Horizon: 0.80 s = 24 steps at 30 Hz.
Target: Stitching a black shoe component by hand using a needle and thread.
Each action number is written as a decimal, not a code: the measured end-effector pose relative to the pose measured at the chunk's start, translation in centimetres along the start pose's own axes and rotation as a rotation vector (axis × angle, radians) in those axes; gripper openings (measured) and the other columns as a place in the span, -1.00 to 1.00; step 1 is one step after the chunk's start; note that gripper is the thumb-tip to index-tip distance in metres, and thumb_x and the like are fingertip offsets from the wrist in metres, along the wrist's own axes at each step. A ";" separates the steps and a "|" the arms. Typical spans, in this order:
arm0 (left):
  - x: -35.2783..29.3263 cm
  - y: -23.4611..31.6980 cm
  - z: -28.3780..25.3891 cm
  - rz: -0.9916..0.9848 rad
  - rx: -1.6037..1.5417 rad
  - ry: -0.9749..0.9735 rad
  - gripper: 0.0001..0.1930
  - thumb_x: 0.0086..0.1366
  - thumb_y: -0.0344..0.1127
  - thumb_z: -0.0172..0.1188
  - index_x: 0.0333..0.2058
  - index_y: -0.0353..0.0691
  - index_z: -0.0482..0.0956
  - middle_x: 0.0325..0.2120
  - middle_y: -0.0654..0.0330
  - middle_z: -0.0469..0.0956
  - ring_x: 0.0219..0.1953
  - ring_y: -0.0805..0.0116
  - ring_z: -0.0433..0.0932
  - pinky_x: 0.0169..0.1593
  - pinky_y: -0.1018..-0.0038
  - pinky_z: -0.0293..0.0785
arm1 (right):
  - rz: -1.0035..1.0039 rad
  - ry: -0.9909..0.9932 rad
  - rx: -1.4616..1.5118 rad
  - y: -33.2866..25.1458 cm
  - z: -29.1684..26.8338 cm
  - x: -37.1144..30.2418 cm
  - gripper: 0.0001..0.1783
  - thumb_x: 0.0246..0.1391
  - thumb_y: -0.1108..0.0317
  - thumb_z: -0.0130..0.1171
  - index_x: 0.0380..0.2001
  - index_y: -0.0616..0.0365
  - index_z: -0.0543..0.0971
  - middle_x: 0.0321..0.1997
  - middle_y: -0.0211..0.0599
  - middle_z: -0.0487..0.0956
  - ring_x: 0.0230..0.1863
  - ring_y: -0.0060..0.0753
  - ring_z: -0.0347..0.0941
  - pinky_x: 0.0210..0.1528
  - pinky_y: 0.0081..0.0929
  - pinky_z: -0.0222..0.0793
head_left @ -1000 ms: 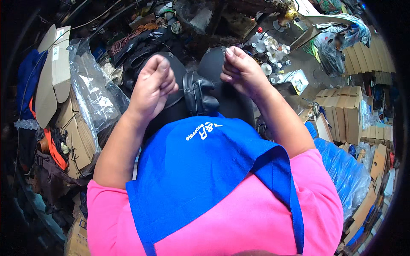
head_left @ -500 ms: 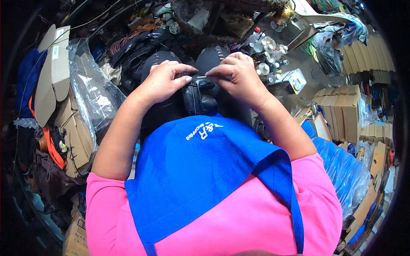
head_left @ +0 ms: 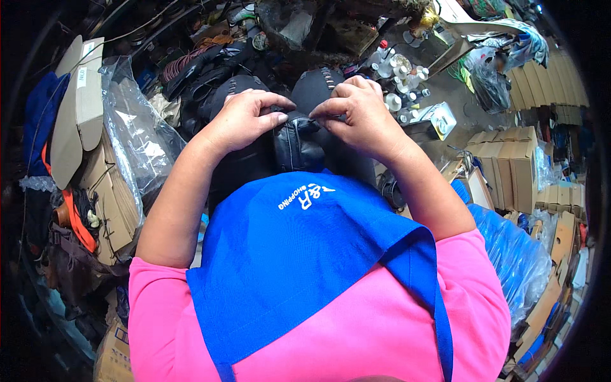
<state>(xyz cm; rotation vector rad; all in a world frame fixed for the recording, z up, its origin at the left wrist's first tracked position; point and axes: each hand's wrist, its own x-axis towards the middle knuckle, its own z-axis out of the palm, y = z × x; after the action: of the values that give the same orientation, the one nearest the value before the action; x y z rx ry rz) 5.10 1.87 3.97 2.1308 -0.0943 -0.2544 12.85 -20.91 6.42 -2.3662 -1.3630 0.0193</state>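
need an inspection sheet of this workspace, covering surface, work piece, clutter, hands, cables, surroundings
Surface: two dark rounded forms, likely the knees, flank the work
Work piece: black leather-like item, below the fingertips
Clutter: white bottles beyond the right hand; clear plastic sheet at left; blue plastic-wrapped bundle at right
Hands: left hand and right hand both at the item's upper edge; exact grip unclear
Cables: reddish coiled cord at upper left; cable or rope, cannot tell
Surroundings: crowded; cardboard at right, grey floor at upper right
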 end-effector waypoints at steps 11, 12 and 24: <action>-0.1 0.2 0.1 -0.029 -0.010 -0.001 -0.68 0.18 -0.35 0.20 -0.06 -0.21 0.58 -0.24 0.16 0.57 -0.22 0.47 0.50 -0.09 0.51 0.44 | 0.022 -0.066 -0.100 -1.0 -0.8 0.4 -0.84 -0.10 0.25 0.20 -0.40 -0.20 0.70 -0.40 -0.43 0.52 -0.10 -0.26 0.37 0.09 -0.15 0.09; -0.1 0.0 0.2 -0.021 -0.043 -0.006 -0.68 0.19 -0.35 0.19 -0.05 -0.21 0.58 -0.23 0.15 0.57 -0.21 0.45 0.51 -0.08 0.50 0.44 | 0.025 -0.083 -0.063 -0.9 -0.6 0.5 -0.84 -0.10 0.23 0.20 -0.40 -0.19 0.70 -0.39 -0.43 0.52 -0.10 -0.25 0.37 0.09 -0.16 0.10; 0.7 -0.3 -0.2 0.061 -0.056 -0.172 -0.60 0.19 -0.38 0.21 0.03 -0.20 0.51 -0.13 0.04 0.58 -0.08 0.32 0.54 0.04 0.45 0.40 | 0.157 -0.271 0.620 2.4 1.6 0.9 -0.83 -0.08 0.38 0.28 -0.33 0.05 0.68 -0.38 -0.30 0.59 -0.23 -0.38 0.47 -0.10 -0.43 0.38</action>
<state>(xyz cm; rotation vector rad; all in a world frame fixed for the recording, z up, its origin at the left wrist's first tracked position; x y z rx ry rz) 5.80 2.04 3.70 2.0440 -0.2493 -0.3997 14.95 -20.65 4.27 -1.9681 -1.0681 0.7225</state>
